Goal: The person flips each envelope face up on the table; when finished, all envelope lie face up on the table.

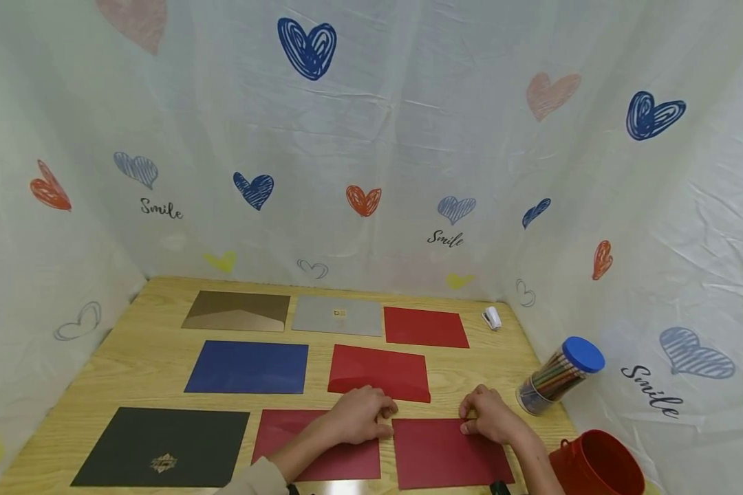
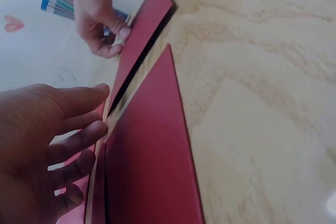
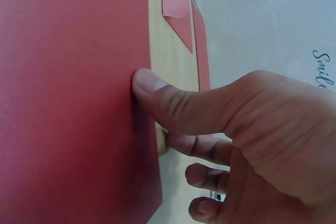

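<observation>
Two dark red envelopes lie side by side at the near edge of the table. My right hand [image 1: 489,414] pinches the far edge of the right dark red envelope [image 1: 452,457], the thumb on its upper face and the other fingers behind the edge. Over the left dark red envelope [image 1: 340,464] reaches my left hand [image 1: 360,416], its fingers loosely bent near the gap between the two. In the left wrist view nothing sits between that hand's thumb and fingers. A dark shadow runs along the right envelope's near side there.
Farther back lie a red envelope [image 1: 378,375], a blue one [image 1: 248,368], another red [image 1: 424,326], a grey [image 1: 337,316] and a brown one [image 1: 238,311]. A dark green envelope [image 1: 167,447] is front left. On the right stand a white stapler [image 1: 492,317], pencil jar [image 1: 557,378] and red bucket [image 1: 569,467].
</observation>
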Demonstrator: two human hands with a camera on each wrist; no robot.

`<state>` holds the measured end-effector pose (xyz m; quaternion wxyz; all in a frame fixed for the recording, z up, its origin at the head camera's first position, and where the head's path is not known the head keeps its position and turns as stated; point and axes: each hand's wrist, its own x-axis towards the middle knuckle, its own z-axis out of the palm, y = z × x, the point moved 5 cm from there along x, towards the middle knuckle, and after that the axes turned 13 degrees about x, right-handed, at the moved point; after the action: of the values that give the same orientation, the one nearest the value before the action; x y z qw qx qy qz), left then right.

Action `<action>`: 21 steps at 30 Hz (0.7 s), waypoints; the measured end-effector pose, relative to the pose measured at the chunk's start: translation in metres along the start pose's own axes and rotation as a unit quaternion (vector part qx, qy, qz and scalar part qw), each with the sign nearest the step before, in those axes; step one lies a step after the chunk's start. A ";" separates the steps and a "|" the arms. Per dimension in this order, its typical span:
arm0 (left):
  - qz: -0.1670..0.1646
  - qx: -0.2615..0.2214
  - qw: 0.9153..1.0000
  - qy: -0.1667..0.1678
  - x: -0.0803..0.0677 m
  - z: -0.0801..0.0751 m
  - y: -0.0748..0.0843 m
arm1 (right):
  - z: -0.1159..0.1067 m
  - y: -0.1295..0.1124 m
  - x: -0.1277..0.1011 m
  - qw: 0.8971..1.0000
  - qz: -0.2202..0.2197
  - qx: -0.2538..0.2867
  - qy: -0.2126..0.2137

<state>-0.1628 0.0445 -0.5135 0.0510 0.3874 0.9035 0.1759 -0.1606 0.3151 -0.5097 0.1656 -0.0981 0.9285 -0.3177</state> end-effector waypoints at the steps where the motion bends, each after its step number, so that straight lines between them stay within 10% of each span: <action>1: -0.001 0.005 1.000 0.000 0.001 0.001 0.001 | 0.000 0.000 0.000 1.000 -0.001 0.000 0.002; 21: -0.026 0.069 0.997 0.014 0.005 0.010 0.005 | -0.005 0.015 -0.006 0.998 0.021 0.046 -0.035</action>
<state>-0.1602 0.0539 -0.5206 0.0157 0.3639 0.9238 0.1175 -0.1576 0.3312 -0.5140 0.2087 -0.0818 0.9084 -0.3530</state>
